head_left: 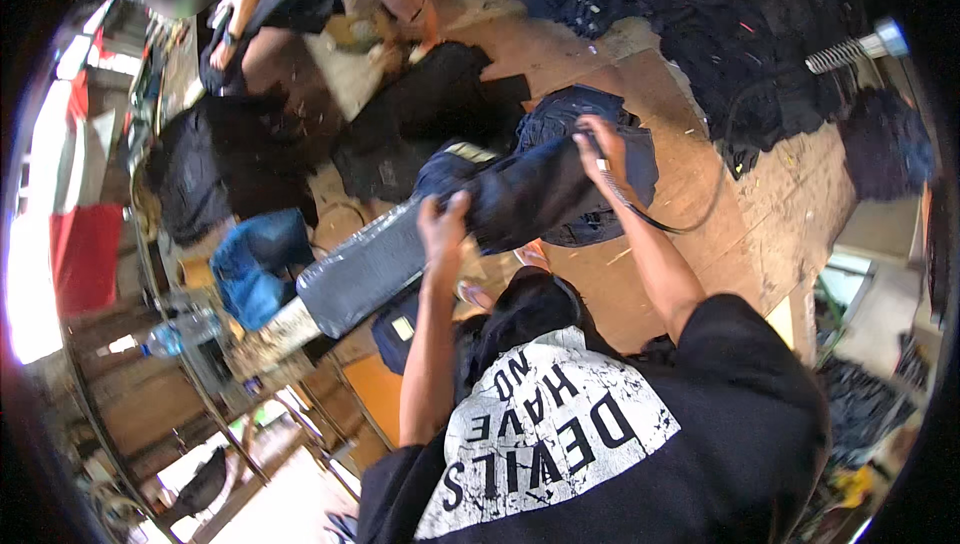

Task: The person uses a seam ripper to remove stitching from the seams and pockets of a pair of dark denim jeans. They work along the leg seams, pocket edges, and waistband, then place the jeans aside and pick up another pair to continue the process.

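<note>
A dark navy garment (535, 194), like a trouser leg, stretches between my hands. My left hand (444, 229) is closed on its left end, thumb uppermost, at the edge of a long board wrapped in shiny grey plastic (365, 269). Whether the board runs inside the cloth I cannot tell. At the garment's right end, my right hand (604, 156) is closed with its fingers curled on the cloth. A thin dark hose (690, 224) leads from this hand; any tool at its end is hidden. Folded dark garments (635, 169) lie beneath and behind.
Dark cloth heaps (750, 34) cover the floor at the far right. Black garments (425, 124) lie ahead, and blue jeans (262, 269) hang at left near a plastic bottle (182, 332). Another person's arm (245, 4) works at far left. A coiled hose (835, 56) hangs right.
</note>
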A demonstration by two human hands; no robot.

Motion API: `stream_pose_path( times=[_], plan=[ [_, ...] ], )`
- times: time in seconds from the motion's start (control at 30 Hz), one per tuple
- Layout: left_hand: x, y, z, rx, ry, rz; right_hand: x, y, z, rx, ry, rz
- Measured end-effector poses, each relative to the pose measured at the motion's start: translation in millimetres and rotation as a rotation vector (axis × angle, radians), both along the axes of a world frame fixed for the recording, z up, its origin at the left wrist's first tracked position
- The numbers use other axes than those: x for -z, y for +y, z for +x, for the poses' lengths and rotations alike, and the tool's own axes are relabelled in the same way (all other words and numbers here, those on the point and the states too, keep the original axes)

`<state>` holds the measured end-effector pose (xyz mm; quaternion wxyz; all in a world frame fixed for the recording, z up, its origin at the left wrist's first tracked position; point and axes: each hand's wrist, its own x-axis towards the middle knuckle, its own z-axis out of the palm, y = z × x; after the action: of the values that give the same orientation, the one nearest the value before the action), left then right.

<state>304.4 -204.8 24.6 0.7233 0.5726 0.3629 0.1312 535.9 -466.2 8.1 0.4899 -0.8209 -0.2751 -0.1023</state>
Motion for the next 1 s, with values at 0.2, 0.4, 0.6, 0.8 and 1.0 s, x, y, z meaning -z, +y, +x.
stream_pose_path(
  times=[0.2,0.4,0.6,0.8,1.0],
  plan=[
    [50.0,-142.5,24.1,-0.017,0.240,0.096,36.8,-96.6,-25.6,0.086,0.256,-0.008],
    [63.5,-138.9,-123.1,0.008,0.270,0.516,52.5,-132.6,-109.7,-0.167,0.426,-0.275],
    [88.6,-106.7,-283.4,-0.213,0.277,0.735,28.9,-82.6,-179.7,-0.362,0.410,-0.408],
    [141.7,6.8,-479.2,-0.361,0.739,0.865,-2.0,-35.9,-262.1,-0.514,0.305,-0.437],
    [175.1,-12.6,-595.6,-0.927,1.039,0.851,-0.3,-61.7,-314.7,-0.491,0.430,-0.521]
  ],
)
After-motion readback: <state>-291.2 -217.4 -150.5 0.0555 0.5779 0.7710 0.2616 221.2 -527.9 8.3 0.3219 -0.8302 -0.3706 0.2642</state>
